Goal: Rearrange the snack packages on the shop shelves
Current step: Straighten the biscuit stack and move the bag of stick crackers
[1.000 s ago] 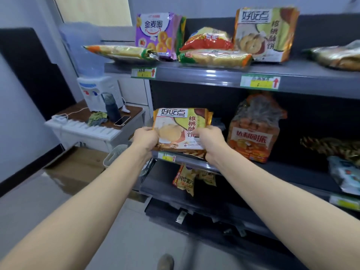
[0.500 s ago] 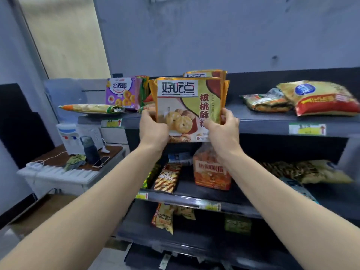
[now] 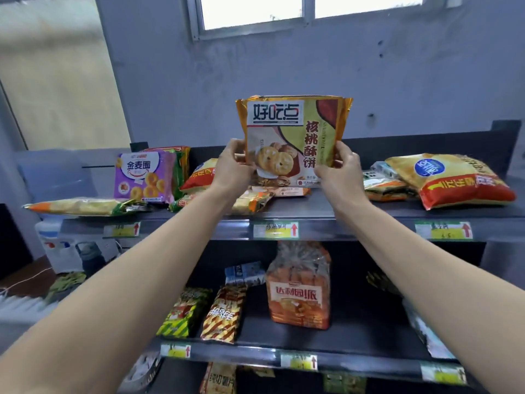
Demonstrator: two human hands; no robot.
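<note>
Reaching up, our left hand (image 3: 233,163) and right hand (image 3: 339,169) each grip a lower side edge of the walnut cookie pack (image 3: 292,137), upright between them. 1 second ago it sat on the middle shelf; now it hovers over the top shelf (image 3: 321,214), near placement there

Glossy foil pkg (image 3: 292,137), matt metal shelf (image 3: 312,214)
</note>
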